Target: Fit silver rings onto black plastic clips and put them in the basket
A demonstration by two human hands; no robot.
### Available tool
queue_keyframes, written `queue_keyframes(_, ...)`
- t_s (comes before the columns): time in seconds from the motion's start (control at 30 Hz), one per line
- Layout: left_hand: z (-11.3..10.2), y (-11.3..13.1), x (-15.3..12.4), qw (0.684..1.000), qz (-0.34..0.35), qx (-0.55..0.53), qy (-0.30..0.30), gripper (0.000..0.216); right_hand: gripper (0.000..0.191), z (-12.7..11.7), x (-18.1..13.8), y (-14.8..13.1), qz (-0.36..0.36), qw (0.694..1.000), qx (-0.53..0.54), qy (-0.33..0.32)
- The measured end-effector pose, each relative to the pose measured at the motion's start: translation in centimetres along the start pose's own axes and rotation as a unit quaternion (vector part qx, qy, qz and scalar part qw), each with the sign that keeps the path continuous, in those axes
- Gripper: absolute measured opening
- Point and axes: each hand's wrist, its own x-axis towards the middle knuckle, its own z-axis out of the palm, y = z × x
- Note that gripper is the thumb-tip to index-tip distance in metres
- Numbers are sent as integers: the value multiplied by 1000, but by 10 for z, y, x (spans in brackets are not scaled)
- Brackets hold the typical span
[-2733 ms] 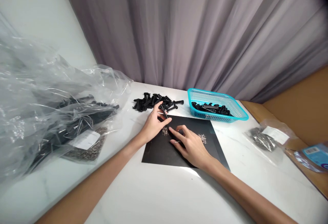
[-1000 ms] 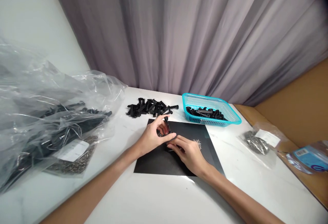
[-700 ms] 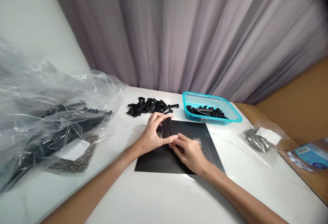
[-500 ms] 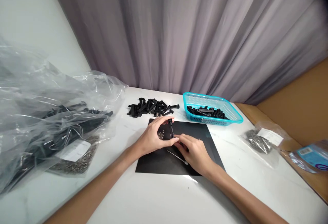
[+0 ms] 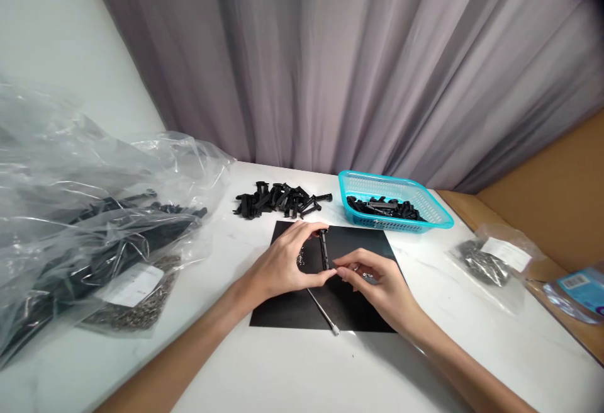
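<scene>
A slim black plastic part stands nearly upright between the thumb and forefinger of my left hand, above the black mat. My right hand is closed in a pinch close to the part's lower end. Whatever its fingertips hold is too small to make out. Small shiny metal pieces lie behind my left fingers, and more metal pieces show by my right hand. A thin metal rod with a whitish end lies on the mat between my wrists, its tip near the front edge.
Behind the mat is a pile of black plastic parts. A blue basket holds similar parts. Clear bags with black parts and metal pieces lie left; another metal-filled bag and a blue-labelled packet lie right.
The black part has shifted slightly right and down in my left hand. My right hand has drawn back a little to the right, and more of the thin rod shows.
</scene>
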Motion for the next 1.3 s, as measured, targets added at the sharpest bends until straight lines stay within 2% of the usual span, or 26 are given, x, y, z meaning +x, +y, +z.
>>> queue_keyframes(0.1, 2, -1, -1, 1000, -8, -7, -10, 64, 20, 0, -1, 4, 36, 998, 49, -10)
queue_keyframes(0.2, 3, -2, -3, 1000, -13, -11, -11, 65, 19, -1, 1, 4, 39, 998, 46, -16)
queue_keyframes(0.33, 4, -1, -5, 1000, -7, 10, -15, 63, 17, -4, 3, 3, -18, 999, -35, -19)
queue_keyframes(0.47, 5, -1, -6, 999, -16, 13, -29, 65, 25, -3, 1, 11, -95, 986, -139, -20)
queue_keyframes(0.57, 6, -2, -7, 999, -24, 11, -34, 65, 28, -2, 0, 18, -105, 973, -201, -33)
queue_keyframes(0.67, 7, -4, -8, 999, -23, 11, -38, 68, 26, -3, 2, 21, -98, 971, -217, -35)
queue_keyframes(0.8, 9, -7, -9, 999, -31, 4, -39, 69, 24, -7, 6, 16, -100, 978, -184, -13)
queue_keyframes(1.17, 7, -7, -9, 998, -24, 12, -50, 71, 20, -8, 5, -2, 7, 998, 2, -58)
queue_keyframes(1.3, 7, -7, -9, 999, -12, 12, -43, 70, 23, -6, 4, -9, 14, 998, 36, -52)
